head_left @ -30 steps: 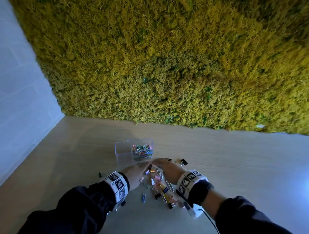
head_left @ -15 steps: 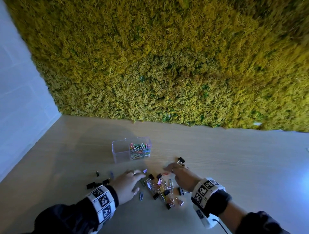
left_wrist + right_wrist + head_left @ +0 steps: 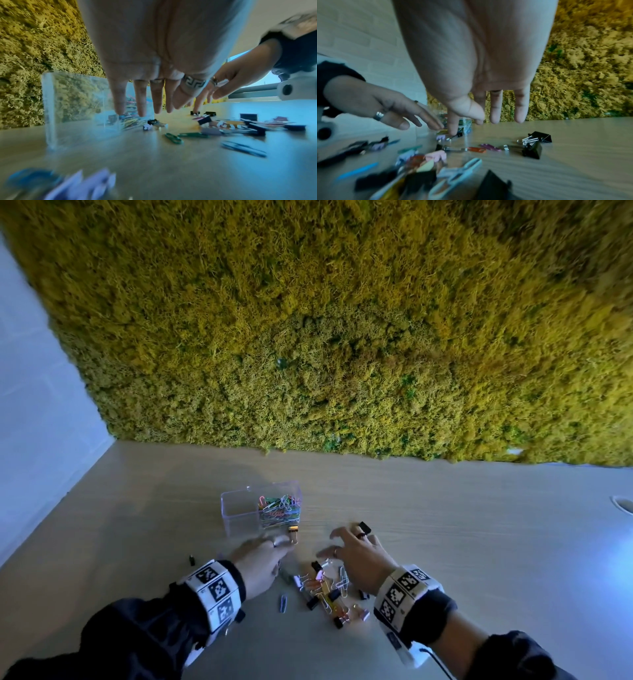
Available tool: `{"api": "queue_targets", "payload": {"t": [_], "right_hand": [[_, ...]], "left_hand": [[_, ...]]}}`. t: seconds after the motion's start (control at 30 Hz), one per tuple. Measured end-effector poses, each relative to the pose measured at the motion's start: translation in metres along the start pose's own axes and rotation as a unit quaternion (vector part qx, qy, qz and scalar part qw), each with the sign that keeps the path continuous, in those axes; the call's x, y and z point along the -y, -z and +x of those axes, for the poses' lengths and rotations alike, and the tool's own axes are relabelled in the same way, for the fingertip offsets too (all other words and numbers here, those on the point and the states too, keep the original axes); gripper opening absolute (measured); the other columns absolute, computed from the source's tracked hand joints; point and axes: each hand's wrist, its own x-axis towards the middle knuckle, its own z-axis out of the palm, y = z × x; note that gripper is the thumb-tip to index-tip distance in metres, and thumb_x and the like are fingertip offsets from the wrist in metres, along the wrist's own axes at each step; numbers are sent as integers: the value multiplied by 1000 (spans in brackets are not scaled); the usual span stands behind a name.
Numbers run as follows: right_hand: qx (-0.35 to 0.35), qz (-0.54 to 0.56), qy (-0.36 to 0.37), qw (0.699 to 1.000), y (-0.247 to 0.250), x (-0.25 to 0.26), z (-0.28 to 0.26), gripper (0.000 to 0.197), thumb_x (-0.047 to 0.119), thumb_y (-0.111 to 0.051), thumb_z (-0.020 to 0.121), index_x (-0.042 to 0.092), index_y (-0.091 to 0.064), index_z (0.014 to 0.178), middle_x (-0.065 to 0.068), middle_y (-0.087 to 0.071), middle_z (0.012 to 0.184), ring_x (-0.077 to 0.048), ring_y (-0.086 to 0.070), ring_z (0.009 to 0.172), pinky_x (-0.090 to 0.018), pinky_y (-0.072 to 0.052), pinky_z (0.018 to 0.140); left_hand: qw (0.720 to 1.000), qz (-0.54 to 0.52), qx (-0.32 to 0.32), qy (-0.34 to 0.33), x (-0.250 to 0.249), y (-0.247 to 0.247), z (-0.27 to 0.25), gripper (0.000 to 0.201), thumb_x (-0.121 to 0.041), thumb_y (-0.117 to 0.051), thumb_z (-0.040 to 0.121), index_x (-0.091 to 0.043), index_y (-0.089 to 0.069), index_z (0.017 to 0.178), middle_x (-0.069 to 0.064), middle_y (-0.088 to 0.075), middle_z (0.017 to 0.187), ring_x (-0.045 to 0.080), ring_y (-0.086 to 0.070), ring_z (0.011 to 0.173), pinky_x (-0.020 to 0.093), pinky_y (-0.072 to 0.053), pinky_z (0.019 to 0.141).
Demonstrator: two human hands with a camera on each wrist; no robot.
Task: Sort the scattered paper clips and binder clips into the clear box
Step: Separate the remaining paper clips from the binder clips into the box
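Near the middle of the bench (image 3: 445, 508), a little toward the person, the clear box (image 3: 239, 517) is seen standing upright, its right compartment heaped with coloured paper clips (image 3: 279, 508) and its left compartment apparently bare. Just in front of its right corner a gold binder clip (image 3: 293, 531) lies at the fingertips of the left hand (image 3: 260, 563), whose fingers are stretched out and spread, nothing being held. The right hand (image 3: 359, 559) is held apart from the left, likewise spread and empty, above a loose pile of clips (image 3: 325, 590); whether its forefinger touches the bench is hard to tell through the blur. Two black binder clips (image 3: 537, 143) lie just beyond it. A blue paper clip (image 3: 283, 603) lies alone left of the pile. Bare wood stretches wide to the right and behind the box as far as the moss wall (image 3: 342, 337); at the left the bench is bounded by a white wall (image 3: 34, 405).
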Motion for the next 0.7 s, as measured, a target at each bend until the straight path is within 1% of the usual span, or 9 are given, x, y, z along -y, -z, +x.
{"api": "queue_targets", "payload": {"t": [0.07, 0.1, 0.17, 0.23, 0.37, 0.5, 0.57, 0.63, 0.7], "right_hand": [[39, -27, 10, 999, -3, 2, -6, 61, 9, -52, 85, 41, -37, 134, 1, -26, 144, -22, -24, 133, -46, -22, 112], [50, -28, 7, 998, -3, 3, -5, 64, 8, -51, 85, 41, -33, 137, 1, -26, 144, -23, -24, 133, -46, -23, 112], [37, 29, -7, 999, -3, -1, 1, 64, 2, -46, 85, 37, -34, 137, 3, -28, 144, -19, -27, 131, -42, -26, 111], [-14, 113, -30, 993, -2, -9, 7, 60, -4, -40, 84, 29, -42, 134, 6, -36, 142, -14, -34, 129, -37, -31, 109], [17, 11, -8, 1000, 0, -15, 1, 56, -4, -36, 87, 24, -40, 136, 11, -35, 146, -11, -33, 132, -33, -32, 106], [-3, -39, 19, 999, -8, -10, -22, 53, 8, -50, 85, 27, -42, 134, 11, -40, 142, -15, -35, 132, -38, -30, 106], [4, -47, 35, 998, -21, -7, -34, 59, 24, -75, 64, 36, -57, 118, 16, -59, 121, -9, -57, 111, -31, -44, 93], [4, -37, 32, 999, -28, -5, -44, 52, 30, -77, 46, 44, -63, 94, 24, -65, 97, 0, -57, 93, -23, -42, 82], [-44, 48, 24, 998, -23, -4, -51, 22, 35, -56, 70, 42, -60, 90, 20, -66, 99, -2, -49, 99, -28, -44, 87]], "left_hand": [[999, -42, 28, 11, 6, -11, -8, 61, 2, -35, 85, -29, -36, 137, -9, -30, 149, 17, -52, 115, 33, -43, 97], [997, -47, 47, 27, 7, -15, -13, 61, 0, -34, 85, -34, -36, 136, -12, -32, 147, 17, -54, 112, 41, -40, 100], [996, -35, 64, 57, 7, -18, -20, 56, -7, -31, 88, -41, -35, 134, -14, -38, 141, 16, -52, 115, 61, -21, 106], [995, -47, 55, 67, 4, -15, -24, 53, -11, -32, 91, -42, -34, 134, -11, -38, 142, 17, -49, 120, 66, -13, 104], [998, -23, 45, 33, -11, 0, -28, 53, -10, -33, 93, -30, -26, 142, -12, -20, 153, 17, -48, 122, 43, -33, 100], [998, 3, 66, 2, -20, -3, -40, 51, -9, -34, 95, -25, -25, 143, -7, -22, 153, 19, -41, 130, 34, -36, 100], [997, -19, 73, -24, -16, -13, -49, 51, -9, -38, 94, -24, -28, 142, -6, -25, 152, 18, -43, 129, 26, -35, 101], [996, -44, 58, -44, -10, -20, -52, 48, -11, -41, 92, -24, -37, 138, -5, -38, 146, 18, -49, 123, 24, -40, 99], [996, -72, 5, -51, -9, -20, -46, 43, -12, -41, 91, -24, -46, 132, -4, -48, 137, 18, -53, 117, 23, -42, 96]]}}
